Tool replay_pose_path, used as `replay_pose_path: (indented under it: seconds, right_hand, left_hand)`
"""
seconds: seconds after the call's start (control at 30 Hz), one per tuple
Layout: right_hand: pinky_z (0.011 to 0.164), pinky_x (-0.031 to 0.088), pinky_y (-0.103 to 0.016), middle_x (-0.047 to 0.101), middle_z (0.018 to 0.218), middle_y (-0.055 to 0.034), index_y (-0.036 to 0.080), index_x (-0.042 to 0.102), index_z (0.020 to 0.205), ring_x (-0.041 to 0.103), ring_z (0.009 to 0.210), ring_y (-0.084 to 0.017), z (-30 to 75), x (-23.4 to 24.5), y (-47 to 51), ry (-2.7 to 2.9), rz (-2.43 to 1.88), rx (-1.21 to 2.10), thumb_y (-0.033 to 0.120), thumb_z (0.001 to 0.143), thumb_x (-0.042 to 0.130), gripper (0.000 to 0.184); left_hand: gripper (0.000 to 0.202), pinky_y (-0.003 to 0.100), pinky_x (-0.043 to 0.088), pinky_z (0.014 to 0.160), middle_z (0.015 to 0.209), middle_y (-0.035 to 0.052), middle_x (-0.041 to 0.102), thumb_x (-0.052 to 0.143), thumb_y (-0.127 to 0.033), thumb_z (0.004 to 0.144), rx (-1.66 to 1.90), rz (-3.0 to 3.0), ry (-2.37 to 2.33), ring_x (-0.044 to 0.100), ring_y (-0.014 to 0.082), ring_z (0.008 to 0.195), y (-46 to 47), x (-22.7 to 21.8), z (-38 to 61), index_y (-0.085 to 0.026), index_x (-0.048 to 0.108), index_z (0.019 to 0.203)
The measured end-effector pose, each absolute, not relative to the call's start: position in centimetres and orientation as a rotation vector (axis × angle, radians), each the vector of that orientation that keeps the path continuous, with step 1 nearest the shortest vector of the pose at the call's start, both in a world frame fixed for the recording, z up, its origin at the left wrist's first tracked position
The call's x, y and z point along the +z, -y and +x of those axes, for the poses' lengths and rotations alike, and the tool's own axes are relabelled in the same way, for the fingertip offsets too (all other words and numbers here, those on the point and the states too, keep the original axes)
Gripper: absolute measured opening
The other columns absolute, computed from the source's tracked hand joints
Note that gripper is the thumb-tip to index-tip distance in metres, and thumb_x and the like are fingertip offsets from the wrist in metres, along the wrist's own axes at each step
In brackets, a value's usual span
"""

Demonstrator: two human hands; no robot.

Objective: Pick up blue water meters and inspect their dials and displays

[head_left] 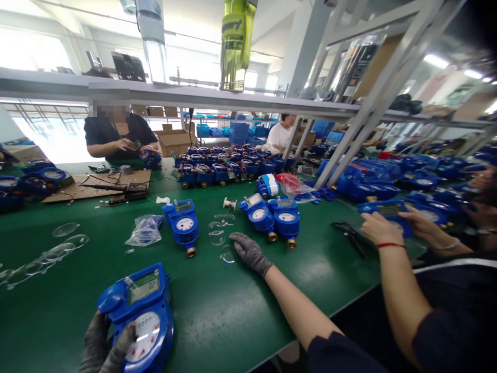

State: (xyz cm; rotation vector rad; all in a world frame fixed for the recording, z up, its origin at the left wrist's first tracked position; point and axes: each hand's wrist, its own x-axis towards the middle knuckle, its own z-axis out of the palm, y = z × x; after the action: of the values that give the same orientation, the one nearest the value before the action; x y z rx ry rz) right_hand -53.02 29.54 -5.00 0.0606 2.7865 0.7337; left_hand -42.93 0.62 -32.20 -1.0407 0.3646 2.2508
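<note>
My left hand [111,342], in a grey glove with bare fingertips, grips a blue water meter [149,316] at the front left. The meter has a lit display and a white round dial with red marks. My right hand [250,253], gloved alike, reaches over the green table with its fingers stretched out, holding nothing that I can see. Beside its fingertips lie several clear round covers [216,235]. Another blue meter [184,225] with a brass fitting stands left of them. Two more meters [286,217] stand just beyond my right hand.
More clear covers [50,259] lie in a row at the left, near a plastic bag [145,230]. Several meters [221,166] stand in rows at the back. A co-worker's hands [380,228] hold a meter at the right, near black pliers [351,235]. A shelf [194,93] spans overhead.
</note>
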Motion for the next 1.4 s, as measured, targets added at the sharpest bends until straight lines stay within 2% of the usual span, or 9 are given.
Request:
replay_pose_path:
  seconds: [0.23, 0.57, 0.7, 0.83, 1.0, 1.1, 1.2, 1.3, 1.4]
  right_hand:
    - [0.105, 0.044, -0.037, 0.064, 0.12, -0.0087, 0.009, 0.066, 0.12, 0.059, 0.112, -0.019, -52.2, -1.2, -29.8, -3.006, 0.353, 0.728, 0.032, 0.091, 0.043, 0.043]
    - [0.091, 0.045, -0.031, 0.065, 0.101, -0.0056, 0.014, 0.071, 0.101, 0.058, 0.097, -0.018, -51.6, -2.1, -28.2, -2.8, 0.425, 0.968, 0.024, 0.086, 0.06, 0.021]
    - [0.093, 0.041, -0.029, 0.064, 0.099, -0.0058, 0.015, 0.071, 0.1, 0.055, 0.097, -0.018, -52.6, -2.9, -28.1, -2.702, 0.408, 1.047, 0.021, 0.088, 0.059, 0.018]
    - [0.092, 0.04, -0.028, 0.063, 0.099, -0.0082, 0.011, 0.069, 0.096, 0.054, 0.096, -0.019, -52.9, -3.0, -27.4, -2.642, 0.472, 1.139, 0.022, 0.091, 0.056, 0.018]
    - [0.089, 0.04, -0.028, 0.062, 0.099, -0.0077, 0.012, 0.068, 0.097, 0.055, 0.096, -0.019, -53.3, -2.7, -27.1, -2.565, 0.571, 1.217, 0.024, 0.092, 0.056, 0.019]
    - [0.088, 0.04, -0.028, 0.062, 0.098, -0.0063, 0.014, 0.068, 0.098, 0.055, 0.094, -0.018, -53.4, -2.6, -27.2, -2.532, 0.6, 1.222, 0.028, 0.092, 0.056, 0.02]
    - [0.088, 0.039, -0.028, 0.061, 0.1, -0.0054, 0.015, 0.067, 0.099, 0.055, 0.095, -0.018, -53.4, -2.8, -26.9, -2.517, 0.612, 1.211, 0.03, 0.093, 0.053, 0.021]
    - [0.083, 0.039, -0.029, 0.061, 0.097, -0.0048, 0.015, 0.066, 0.097, 0.055, 0.091, -0.018, -53.8, -2.8, -26.3, -2.484, 0.658, 1.193, 0.031, 0.093, 0.052, 0.021]
    - [0.08, 0.04, -0.03, 0.063, 0.095, -0.0052, 0.015, 0.068, 0.098, 0.056, 0.088, -0.019, -54.7, -2.6, -26.2, -2.408, 0.736, 1.155, 0.031, 0.091, 0.056, 0.021]
  left_hand:
    - [0.097, 0.064, 0.027, 0.113, 0.152, 0.0001, 0.04, 0.084, -0.05, 0.068, 2.268, -1.022, -0.325, 0.037, 0.0363, 0.137, -1.1, -33.1, -42.3, -0.04, 0.036, 0.151]
    - [0.099, 0.071, 0.026, 0.107, 0.153, 0.0065, 0.036, 0.081, -0.049, 0.07, 2.274, -0.986, -0.342, 0.035, 0.0467, 0.136, -1.2, -33.0, -42.5, -0.033, 0.032, 0.155]
    - [0.103, 0.067, 0.023, 0.111, 0.154, 0.0092, 0.034, 0.08, -0.052, 0.069, 2.304, -0.97, -0.389, 0.031, 0.0468, 0.138, -1.5, -33.4, -42.5, -0.03, 0.03, 0.156]
    - [0.101, 0.066, 0.027, 0.111, 0.148, 0.0082, 0.043, 0.083, -0.052, 0.065, 2.305, -0.995, -0.393, 0.041, 0.0445, 0.132, -2.1, -34.1, -42.4, -0.034, 0.036, 0.153]
    - [0.11, 0.07, 0.027, 0.107, 0.152, 0.0169, 0.035, 0.083, -0.053, 0.064, 2.363, -0.992, -0.42, 0.04, 0.0469, 0.131, -2.5, -34.2, -42.1, -0.024, 0.03, 0.157]
    - [0.103, 0.07, 0.028, 0.107, 0.153, 0.0077, 0.037, 0.083, -0.051, 0.066, 2.312, -1.036, -0.356, 0.04, 0.0455, 0.131, -1.7, -33.6, -42.2, -0.032, 0.034, 0.154]
    - [0.095, 0.063, 0.03, 0.112, 0.149, 0.0015, 0.043, 0.082, -0.052, 0.068, 2.281, -0.974, -0.296, 0.045, 0.0372, 0.13, -0.7, -33.1, -42.3, -0.035, 0.038, 0.15]
    - [0.101, 0.049, 0.031, 0.116, 0.143, 0.0047, 0.05, 0.083, -0.056, 0.064, 2.283, -0.916, -0.322, 0.046, 0.0308, 0.132, 0.0, -33.2, -42.4, -0.027, 0.037, 0.15]
    - [0.105, 0.034, 0.051, 0.1, 0.141, 0.0091, 0.051, 0.082, -0.056, 0.067, 2.29, -0.926, -0.272, 0.055, 0.0274, 0.122, 0.1, -33.1, -42.5, -0.021, 0.032, 0.153]
